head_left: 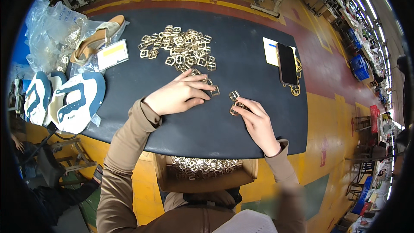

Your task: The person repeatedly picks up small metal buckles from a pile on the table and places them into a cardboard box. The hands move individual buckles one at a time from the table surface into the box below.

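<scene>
A pile of gold-coloured metal buckles (185, 45) lies on the dark tabletop (142, 103). My left hand (177, 94) rests palm down at the pile's near edge, fingers spread over several buckles; one loose buckle (215, 90) shows by its fingertips. To the right, thumb and fingers of my right hand (258, 125) close on a few buckles (235, 108) just at the table surface. Another buckle (234, 95) sits right beside those fingertips. The exact number in the right hand is hidden by the fingers.
Below the table's near edge, a cardboard box (207, 184) holds many buckles. A sandal (92, 43), plastic bags (51, 30), a card (113, 55) and white-blue shoe pieces (82, 101) crowd the left. At right lie a phone (287, 64), paper (270, 51) and yellow rings (296, 89).
</scene>
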The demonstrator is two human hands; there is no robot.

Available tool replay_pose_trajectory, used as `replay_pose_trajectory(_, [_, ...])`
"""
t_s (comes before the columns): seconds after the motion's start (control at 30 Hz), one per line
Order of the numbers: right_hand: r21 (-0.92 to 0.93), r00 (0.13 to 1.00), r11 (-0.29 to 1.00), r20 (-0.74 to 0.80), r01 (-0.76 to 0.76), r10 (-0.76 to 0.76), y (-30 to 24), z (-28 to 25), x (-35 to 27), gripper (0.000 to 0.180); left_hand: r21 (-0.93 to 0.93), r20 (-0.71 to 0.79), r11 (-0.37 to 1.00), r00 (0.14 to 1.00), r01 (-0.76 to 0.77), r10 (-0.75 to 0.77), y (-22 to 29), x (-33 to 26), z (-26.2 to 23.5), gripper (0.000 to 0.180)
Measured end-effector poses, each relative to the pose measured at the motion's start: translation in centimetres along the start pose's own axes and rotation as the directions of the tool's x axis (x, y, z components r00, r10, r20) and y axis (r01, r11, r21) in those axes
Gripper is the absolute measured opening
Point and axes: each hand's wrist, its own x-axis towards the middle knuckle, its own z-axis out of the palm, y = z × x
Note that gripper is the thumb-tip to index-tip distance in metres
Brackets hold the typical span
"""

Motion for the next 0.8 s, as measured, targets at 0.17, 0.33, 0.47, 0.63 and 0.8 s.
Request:
replay_pose_trajectory(0.17, [0.257, 0.957, 0.932, -0.065, -0.257, 0.282, -0.9, -1.1, -1.4, 0.050, 0.008, -0.003, 1.000, 1.000, -0.003, 0.003, 0.2, 0.2, -0.1, 0.019])
replay_pose_trajectory(0.33, [-0.051, 1.000, 0.999, -0.014, 0.011, -0.012, -0.3, -1.4, -0.9, 0.043, -0.007, -0.009, 1.000, 1.000, 0.003, -0.003, 0.3, 0.4, -0.1, 0.019])
replay_pose_trajectory(0.47, [0.062, 0.996, 0.995, 0.038, -0.084, 0.082, -0.3, -1.7, -1.4, 0.038, -0.018, -0.010, 1.000, 1.000, -0.008, 0.008, 0.3, 0.5, -0.2, 0.019])
replay_pose_trajectory(0.63, [-0.119, 0.986, 0.981, -0.083, -0.156, 0.147, -0.4, -2.6, -2.8, 0.043, 0.000, -0.012, 1.000, 1.000, 0.001, -0.001, 0.5, 0.5, -0.2, 0.020])
replay_pose_trajectory(0.8, [0.022, 0.982, 0.986, 0.104, -0.163, 0.160, -2.3, -2.5, -5.1, 0.037, -0.040, -0.039, 0.999, 0.999, 0.010, -0.011, 0.5, 0.5, 0.0, 0.023])
